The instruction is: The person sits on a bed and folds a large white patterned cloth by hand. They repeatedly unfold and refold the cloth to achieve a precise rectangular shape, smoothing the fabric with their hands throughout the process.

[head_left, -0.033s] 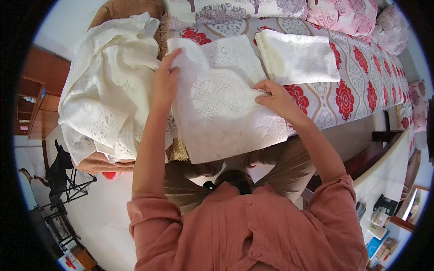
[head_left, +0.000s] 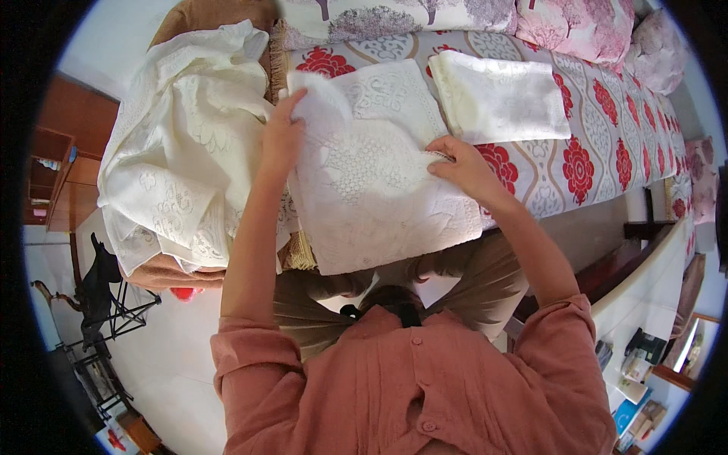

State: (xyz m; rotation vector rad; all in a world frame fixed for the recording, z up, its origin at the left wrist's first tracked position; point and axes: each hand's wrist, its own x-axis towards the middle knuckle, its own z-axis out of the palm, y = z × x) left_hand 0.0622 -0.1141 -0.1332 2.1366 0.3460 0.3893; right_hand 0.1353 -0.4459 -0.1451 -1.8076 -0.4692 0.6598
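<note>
A white lace-patterned cloth (head_left: 379, 205) lies partly folded in front of me, its near edge hanging toward my knees. At its far left corner my left hand (head_left: 283, 136) is closed, pinching the raised edge. My right hand (head_left: 464, 173) is closed on the cloth's right edge, thumb and fingers pressed together. Beyond that fold another lace-patterned layer (head_left: 398, 95) shows; whether it belongs to the same cloth I cannot tell. A neatly folded white cloth (head_left: 504, 98) rests to the far right of it.
A rumpled heap of white lace cloth (head_left: 182, 152) covers the brown armrest at the left. The seat wears a red-flowered cover (head_left: 580, 171), with printed cushions (head_left: 576, 26) along the back. A black folding stand (head_left: 102, 288) is at the left; a white tabletop (head_left: 644, 288) at the right.
My left hand has come slightly nearer to me, and the cloth's far left corner has lowered with it. The right hand stays in place.
</note>
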